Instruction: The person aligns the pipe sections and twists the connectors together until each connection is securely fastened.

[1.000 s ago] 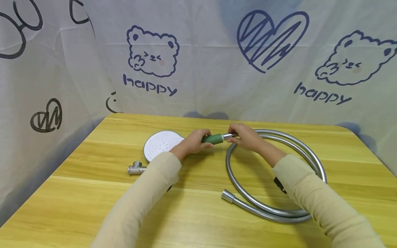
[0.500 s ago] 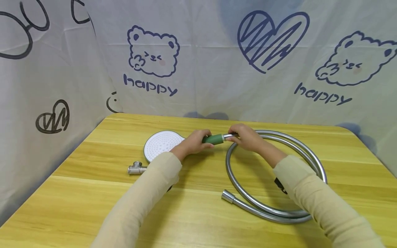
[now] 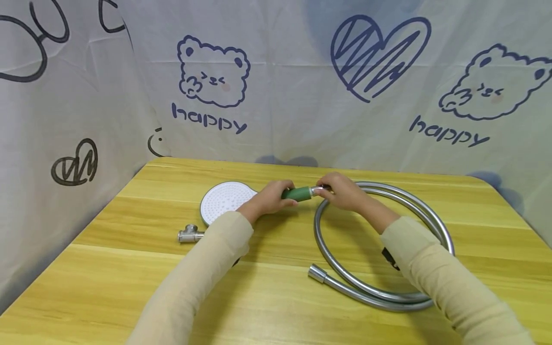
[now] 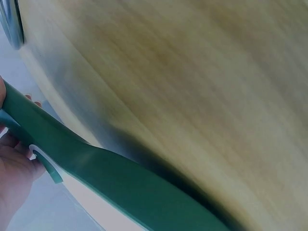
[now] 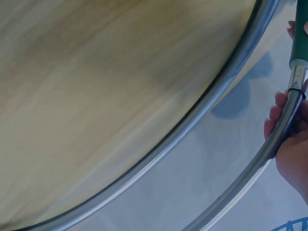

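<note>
My left hand (image 3: 271, 197) grips the green handle (image 3: 298, 194) of a shower head, whose round white spray face (image 3: 224, 200) is turned up at the left. The green back of the shower head (image 4: 120, 178) fills the lower part of the left wrist view. With my right hand (image 3: 342, 190) I hold the chrome end of a shower hose (image 3: 318, 230), fingers curled round it at the handle's end. In the right wrist view the hose's chrome end (image 5: 297, 79) lies in line with the handle, right against it. The right fingers partly cover this joint.
The hose lies looped on the wooden table (image 3: 258, 297), its free chrome end (image 3: 317, 273) pointing left. A small chrome T-shaped fitting (image 3: 189, 234) lies left of my left forearm, partly hidden by the sleeve. A printed white cloth (image 3: 293, 96) hangs behind the table.
My right fingers have shifted slightly round the hose's chrome end. My left hand and the shower head stay in place. The cloth at the far left has swayed a little to the right.
</note>
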